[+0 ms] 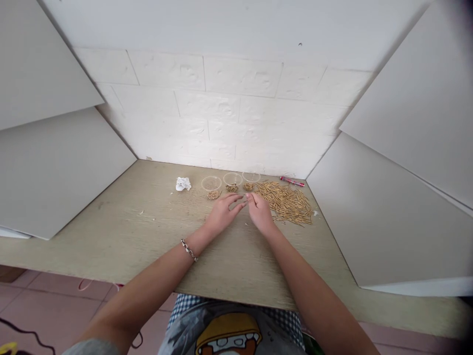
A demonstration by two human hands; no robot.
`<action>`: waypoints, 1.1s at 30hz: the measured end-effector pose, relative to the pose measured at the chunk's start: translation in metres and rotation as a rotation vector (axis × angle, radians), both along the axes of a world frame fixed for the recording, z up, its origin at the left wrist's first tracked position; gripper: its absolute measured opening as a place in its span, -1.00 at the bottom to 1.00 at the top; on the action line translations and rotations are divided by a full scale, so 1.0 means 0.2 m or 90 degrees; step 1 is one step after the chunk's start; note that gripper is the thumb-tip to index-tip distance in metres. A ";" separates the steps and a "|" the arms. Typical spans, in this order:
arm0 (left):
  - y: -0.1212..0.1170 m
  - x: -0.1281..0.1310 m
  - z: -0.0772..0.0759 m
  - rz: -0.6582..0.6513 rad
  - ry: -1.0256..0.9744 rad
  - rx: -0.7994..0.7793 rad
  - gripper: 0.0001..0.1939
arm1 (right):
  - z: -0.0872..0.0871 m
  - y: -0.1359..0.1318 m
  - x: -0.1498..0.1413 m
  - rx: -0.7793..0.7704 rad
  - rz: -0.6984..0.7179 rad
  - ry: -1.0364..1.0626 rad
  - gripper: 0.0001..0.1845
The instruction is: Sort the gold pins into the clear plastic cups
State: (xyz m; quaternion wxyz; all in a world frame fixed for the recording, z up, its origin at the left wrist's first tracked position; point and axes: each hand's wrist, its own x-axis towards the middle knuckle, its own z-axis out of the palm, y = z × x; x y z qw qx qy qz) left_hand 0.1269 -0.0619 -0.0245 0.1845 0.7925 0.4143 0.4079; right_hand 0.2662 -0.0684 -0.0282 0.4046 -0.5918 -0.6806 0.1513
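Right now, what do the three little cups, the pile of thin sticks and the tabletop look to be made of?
The three small round clear cups look like thin see-through plastic: the wall shows through their rims. The heap of short tan sticks looks like pale wood or bamboo, matte and straw-coloured, though too small to be sure. The beige tabletop shows faint streaked grain, probably wood-look laminate or board, dull in finish.

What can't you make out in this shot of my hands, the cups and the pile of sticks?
Head view:
- Anything between the fingertips of the left hand and right hand: too small.
- Contents of the three clear cups: too small.
- Stick pile: pieces blur together.
- Red item by the wall: too small to identify.
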 end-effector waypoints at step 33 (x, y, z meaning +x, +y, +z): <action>0.02 0.00 -0.02 0.020 -0.019 0.009 -0.66 | 0.05 0.04 0.04 -0.050 0.048 0.059 -0.58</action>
